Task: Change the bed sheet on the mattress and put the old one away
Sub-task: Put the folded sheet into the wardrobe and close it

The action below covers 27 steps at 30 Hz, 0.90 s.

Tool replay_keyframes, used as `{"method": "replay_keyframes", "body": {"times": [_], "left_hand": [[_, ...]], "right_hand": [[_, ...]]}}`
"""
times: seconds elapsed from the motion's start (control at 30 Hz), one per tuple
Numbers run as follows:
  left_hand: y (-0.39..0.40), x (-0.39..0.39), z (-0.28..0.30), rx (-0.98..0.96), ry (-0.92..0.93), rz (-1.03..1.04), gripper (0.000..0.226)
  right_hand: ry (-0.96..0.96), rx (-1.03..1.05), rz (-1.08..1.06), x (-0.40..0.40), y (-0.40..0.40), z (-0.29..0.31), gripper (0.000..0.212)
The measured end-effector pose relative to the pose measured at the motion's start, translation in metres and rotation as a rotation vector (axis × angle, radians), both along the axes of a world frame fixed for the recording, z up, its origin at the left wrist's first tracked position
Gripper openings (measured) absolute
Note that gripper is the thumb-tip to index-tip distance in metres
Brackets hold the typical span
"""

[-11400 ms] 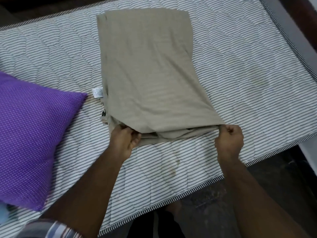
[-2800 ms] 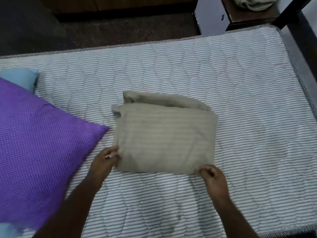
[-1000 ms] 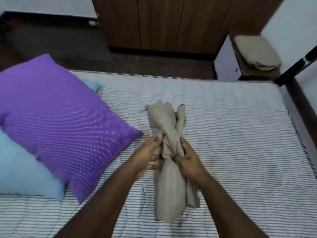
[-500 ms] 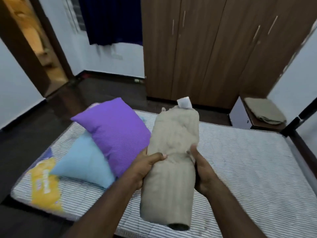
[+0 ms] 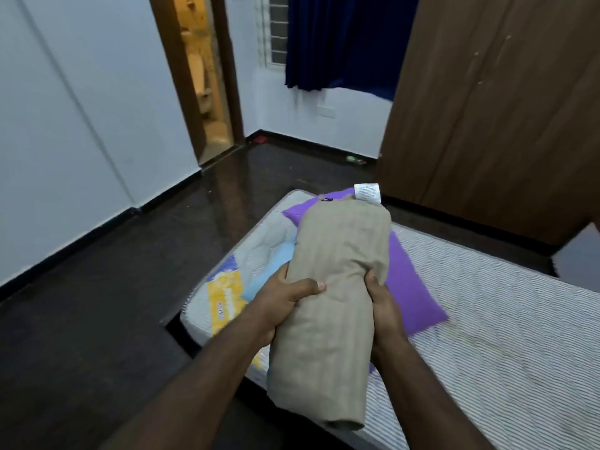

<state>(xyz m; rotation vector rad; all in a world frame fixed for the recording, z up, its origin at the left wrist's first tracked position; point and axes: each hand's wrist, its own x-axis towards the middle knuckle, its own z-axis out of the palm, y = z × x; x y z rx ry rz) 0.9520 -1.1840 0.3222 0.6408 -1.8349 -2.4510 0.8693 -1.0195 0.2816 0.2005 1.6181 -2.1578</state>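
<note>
Both hands, left hand [image 5: 285, 300] and right hand [image 5: 384, 306], clasp the folded sheet [image 5: 331, 306] mid-length, its long axis pointing away above the mattress [image 5: 503, 319]

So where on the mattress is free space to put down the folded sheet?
The striped mattress is bare to the right of the purple pillow. The near-left corner is crowded: purple pillow, blue pillow, yellow label. Both hands hold the folded sheet.
</note>
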Motion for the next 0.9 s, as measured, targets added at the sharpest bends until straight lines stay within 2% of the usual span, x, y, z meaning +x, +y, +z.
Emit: {"method": "replay_keyframes", "body": {"times": [0.13, 0.27, 0.47, 0.73, 0.83, 0.9], "left_hand": [[-0.077, 0.02, -0.002, 0.032, -0.028, 0.031, 0.059], [-0.14, 0.013, -0.004, 0.018, -0.014, 0.027, 0.056], [-0.233, -0.029, -0.011, -0.045, -0.007, 0.038, 0.061], [-0.361, -0.104, 0.005, -0.081, -0.01, 0.018, 0.061], [-0.404, -0.133, 0.006, -0.078, -0.024, -0.02, 0.06], [-0.435, -0.156, 0.005, -0.079, -0.013, -0.049, 0.062]], "right_hand": [[-0.138, -0.055, 0.056, 0.017, -0.083, 0.007, 0.082], [-0.261, -0.293, 0.212, 0.011, -0.147, 0.007, 0.078], [-0.251, -0.409, 0.245, -0.029, -0.244, -0.001, 0.067], [-0.254, -0.337, 0.159, -0.105, -0.372, -0.016, 0.069], [-0.171, -0.257, 0.057, -0.13, -0.411, -0.017, 0.083], [-0.117, -0.183, -0.016, -0.145, -0.44, -0.016, 0.071]]}}
